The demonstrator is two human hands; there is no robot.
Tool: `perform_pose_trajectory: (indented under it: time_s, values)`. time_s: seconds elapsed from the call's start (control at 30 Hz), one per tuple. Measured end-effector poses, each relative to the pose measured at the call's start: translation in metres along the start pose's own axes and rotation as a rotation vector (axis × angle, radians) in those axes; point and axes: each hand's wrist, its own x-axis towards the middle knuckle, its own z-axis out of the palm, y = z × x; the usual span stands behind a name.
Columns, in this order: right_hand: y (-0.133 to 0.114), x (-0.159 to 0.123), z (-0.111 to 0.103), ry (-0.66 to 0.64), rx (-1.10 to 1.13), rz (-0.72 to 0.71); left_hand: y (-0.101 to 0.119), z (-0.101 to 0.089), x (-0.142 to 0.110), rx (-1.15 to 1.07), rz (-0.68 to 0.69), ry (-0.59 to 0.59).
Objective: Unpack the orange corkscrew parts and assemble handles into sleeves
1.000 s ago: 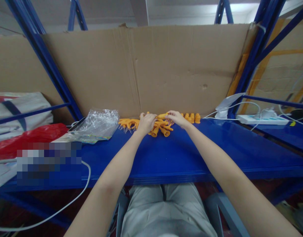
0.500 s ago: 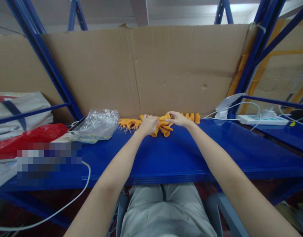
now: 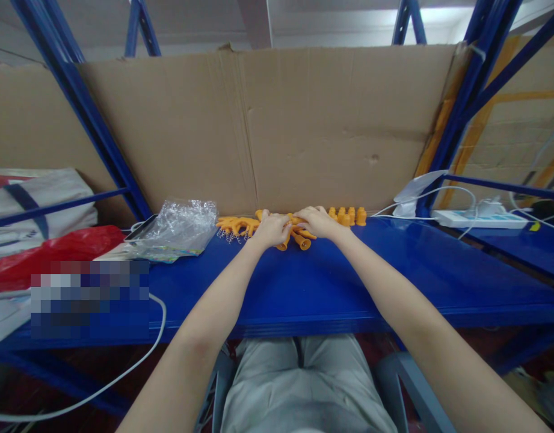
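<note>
1. Orange branching pieces (image 3: 236, 225) lie by wire springs (image 3: 230, 237) on the blue counter (image 3: 304, 288).
2. Left hand (image 3: 273, 230): grip clamped on an orange part (image 3: 292, 218) between both hands.
3. Right hand (image 3: 318, 222): has slid inward, grip wrapped over that part's other end, so both apparently work one piece.

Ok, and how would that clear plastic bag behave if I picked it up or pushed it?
The clear plastic bag would probably be floppy, since its film lies crumpled. It likely feels light, being thin and see-through. Pushed, it might slide easily, as the blue table looks smooth.
</note>
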Motion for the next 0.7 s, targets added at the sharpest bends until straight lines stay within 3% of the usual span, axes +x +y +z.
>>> perform_pose_trajectory:
  time_s: [0.13, 0.33, 0.47, 0.7]
  values:
    - [-0.006, -0.001, 0.001, -0.01, -0.097, -0.002, 0.0, 0.004, 0.002, 0.012, -0.007, 0.009]
    - [-0.005, -0.003, 0.002, 0.141, -0.21, -0.11, -0.003, 0.01, 0.008, -0.173, -0.139, 0.03]
    - [-0.006, -0.003, 0.001, 0.211, -0.269, -0.133, -0.006, 0.013, 0.013, -0.474, -0.258, 0.032]
    - [-0.001, -0.005, 0.001, 0.286, -0.258, -0.159, 0.0, 0.008, 0.019, -1.026, -0.397, -0.088]
